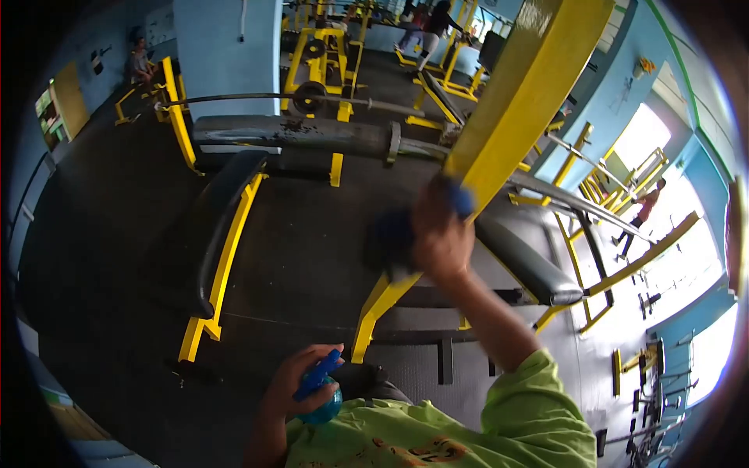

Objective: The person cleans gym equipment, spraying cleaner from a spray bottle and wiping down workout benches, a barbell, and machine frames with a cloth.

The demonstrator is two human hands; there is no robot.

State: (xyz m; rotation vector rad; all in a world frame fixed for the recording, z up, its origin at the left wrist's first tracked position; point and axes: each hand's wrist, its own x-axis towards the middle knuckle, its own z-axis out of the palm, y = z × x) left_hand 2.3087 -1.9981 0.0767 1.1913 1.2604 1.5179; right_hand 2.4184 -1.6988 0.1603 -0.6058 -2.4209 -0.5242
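My right hand (443,238), blurred by motion, holds a dark blue cloth (396,234) against or just in front of the slanted yellow post (507,109). Part of the cloth shows on both sides of the hand. Low in the view, near my green shirt, my left hand (300,382) is wrapped round a spray bottle (324,402) with a blue trigger head and a light blue, see-through body. A long black padded roller (292,134) lies crosswise beyond my hands, left of the post.
A black bench (226,226) on yellow legs stands at the left, another bench (530,261) at the right. A barbell (257,97) lies behind the roller. Several people are farther off, one person (644,210) at the right. Black flooring (289,249) lies between the benches.
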